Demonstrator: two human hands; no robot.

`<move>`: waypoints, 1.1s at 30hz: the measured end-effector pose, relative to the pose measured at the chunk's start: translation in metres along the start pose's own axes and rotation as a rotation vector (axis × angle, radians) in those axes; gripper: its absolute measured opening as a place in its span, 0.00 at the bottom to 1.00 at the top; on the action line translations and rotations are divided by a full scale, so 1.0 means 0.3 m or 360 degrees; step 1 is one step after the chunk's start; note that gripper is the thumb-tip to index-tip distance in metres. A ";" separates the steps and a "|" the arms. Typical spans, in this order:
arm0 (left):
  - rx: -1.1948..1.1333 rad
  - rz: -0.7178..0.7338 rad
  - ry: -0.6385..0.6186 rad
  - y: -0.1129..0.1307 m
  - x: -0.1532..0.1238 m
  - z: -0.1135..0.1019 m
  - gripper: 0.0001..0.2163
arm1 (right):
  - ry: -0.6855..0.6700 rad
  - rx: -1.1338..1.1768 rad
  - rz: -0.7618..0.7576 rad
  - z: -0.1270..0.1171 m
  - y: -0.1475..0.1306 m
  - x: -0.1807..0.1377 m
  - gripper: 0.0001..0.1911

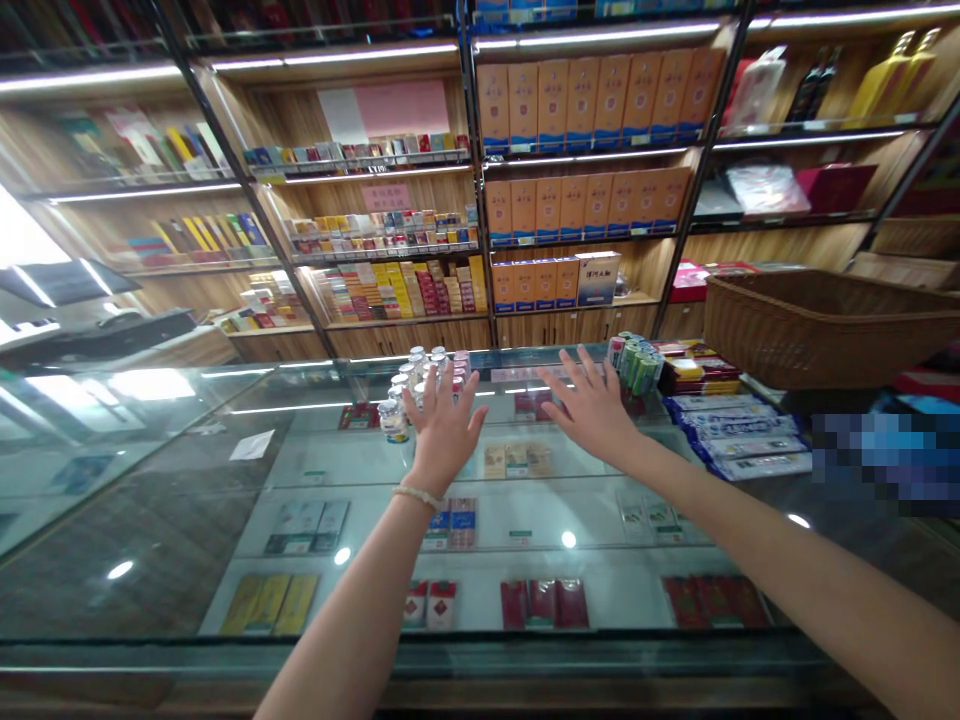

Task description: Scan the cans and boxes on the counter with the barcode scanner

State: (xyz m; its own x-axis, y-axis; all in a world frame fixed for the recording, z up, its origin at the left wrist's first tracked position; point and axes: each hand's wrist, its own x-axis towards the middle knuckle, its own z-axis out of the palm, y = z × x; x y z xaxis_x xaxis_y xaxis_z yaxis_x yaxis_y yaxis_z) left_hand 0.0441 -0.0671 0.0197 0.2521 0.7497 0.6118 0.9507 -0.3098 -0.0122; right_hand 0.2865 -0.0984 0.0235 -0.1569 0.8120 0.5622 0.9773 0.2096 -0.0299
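Note:
Both my arms stretch forward over a glass display counter (495, 590). My left hand (444, 425), with a pale bracelet at the wrist, is open with fingers spread. Just beyond it stands a group of small white bottles or jars (394, 420), partly hidden by the fingers; I cannot tell whether the hand touches them. My right hand (592, 405) is open too, palm down and holding nothing. Close to its right are several upright green cans or tubes (643, 370). Cigarette-like packs (541, 603) lie in rows under the glass.
At the right are blue-and-white packets (739, 430), a stack of red and yellow packs (701, 368) and a brown wicker basket (802, 335). A white paper slip (253, 445) lies left on the glass. Behind the counter, shelves hold orange boxes (553, 105) and bottles (892, 80).

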 end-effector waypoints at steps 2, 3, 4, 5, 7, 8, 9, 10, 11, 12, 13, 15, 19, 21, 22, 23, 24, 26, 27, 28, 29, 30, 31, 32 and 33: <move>-0.0010 0.0011 -0.0010 0.011 -0.001 -0.007 0.25 | -0.0010 -0.0021 0.0015 -0.015 0.039 -0.017 0.27; -0.0017 0.0023 -0.0010 0.017 -0.002 -0.009 0.24 | -0.0010 -0.0031 0.0030 -0.020 0.060 -0.025 0.27; -0.0024 0.0040 -0.0009 0.022 -0.002 -0.012 0.24 | -0.0010 -0.0043 0.0046 -0.025 0.082 -0.033 0.27; -0.0031 0.0061 -0.0009 0.027 -0.002 -0.013 0.24 | -0.0010 -0.0052 0.0065 -0.028 0.103 -0.041 0.27; -0.0044 0.0103 0.0000 0.035 -0.002 -0.013 0.24 | -0.0008 -0.0066 0.0108 -0.033 0.142 -0.056 0.27; -0.0052 0.0120 0.0008 0.038 -0.002 -0.011 0.23 | -0.0007 -0.0071 0.0125 -0.035 0.160 -0.063 0.27; -0.0062 0.0132 0.0016 0.040 -0.001 -0.009 0.23 | -0.0005 -0.0075 0.0139 -0.037 0.176 -0.069 0.27; -0.0074 0.0140 0.0024 0.042 -0.001 -0.006 0.23 | -0.0001 -0.0078 0.0153 -0.039 0.190 -0.075 0.27; -0.0085 0.0147 0.0030 0.043 -0.001 -0.003 0.23 | 0.0003 -0.0082 0.0165 -0.042 0.203 -0.080 0.27; -0.0093 0.0154 0.0033 0.043 0.000 0.001 0.23 | 0.0006 -0.0085 0.0175 -0.044 0.214 -0.084 0.27; -0.0096 0.0164 0.0033 0.043 0.000 0.005 0.23 | 0.0007 -0.0088 0.0181 -0.047 0.225 -0.088 0.27; -0.0085 0.0176 0.0034 0.042 0.001 0.013 0.23 | 0.0001 -0.0092 0.0189 -0.052 0.246 -0.094 0.27; -0.0045 0.0199 0.0044 0.045 0.002 0.021 0.23 | -0.0050 -0.0082 0.0207 -0.057 0.284 -0.113 0.27; -0.0030 0.0211 0.0049 0.049 0.002 0.022 0.22 | -0.0083 -0.0071 0.0208 -0.057 0.299 -0.128 0.26; -0.0024 0.0215 0.0050 0.052 0.002 0.023 0.22 | -0.0097 -0.0069 0.0200 -0.056 0.306 -0.137 0.26; -0.0019 0.0218 0.0051 0.055 0.002 0.024 0.22 | -0.0109 -0.0069 0.0187 -0.055 0.311 -0.146 0.26; -0.0015 0.0222 0.0050 0.057 0.002 0.026 0.22 | -0.0119 -0.0071 0.0175 -0.054 0.316 -0.154 0.26; -0.0006 0.0233 0.0050 0.060 0.001 0.032 0.21 | -0.0138 -0.0078 0.0160 -0.052 0.323 -0.169 0.26; 0.0000 0.0242 0.0054 0.060 0.000 0.037 0.21 | -0.0144 -0.0080 0.0160 -0.050 0.327 -0.175 0.26; 0.0009 0.0254 0.0060 0.060 -0.001 0.042 0.21 | -0.0147 -0.0083 0.0162 -0.047 0.329 -0.180 0.26; 0.0019 0.0269 0.0069 0.059 -0.002 0.047 0.21 | -0.0146 -0.0085 0.0167 -0.045 0.332 -0.185 0.26; 0.0027 0.0283 0.0080 0.058 -0.003 0.052 0.21 | -0.0145 -0.0089 0.0172 -0.042 0.333 -0.188 0.26; 0.0035 0.0296 0.0092 0.057 -0.003 0.057 0.21 | -0.0144 -0.0093 0.0177 -0.040 0.334 -0.191 0.26; 0.0040 0.0305 0.0101 0.056 -0.003 0.060 0.21 | -0.0144 -0.0097 0.0185 -0.039 0.334 -0.193 0.26; 0.0042 0.0311 0.0106 0.055 -0.003 0.063 0.20 | -0.0149 -0.0099 0.0190 -0.040 0.333 -0.194 0.26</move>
State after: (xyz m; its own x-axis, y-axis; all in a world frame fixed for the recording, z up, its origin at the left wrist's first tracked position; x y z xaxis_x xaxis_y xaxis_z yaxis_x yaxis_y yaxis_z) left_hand 0.0629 -0.0617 0.0040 0.4205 0.6363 0.6467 0.8896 -0.4292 -0.1561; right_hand 0.3950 -0.1313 -0.0024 -0.0488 0.8769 0.4782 0.9963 0.0767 -0.0389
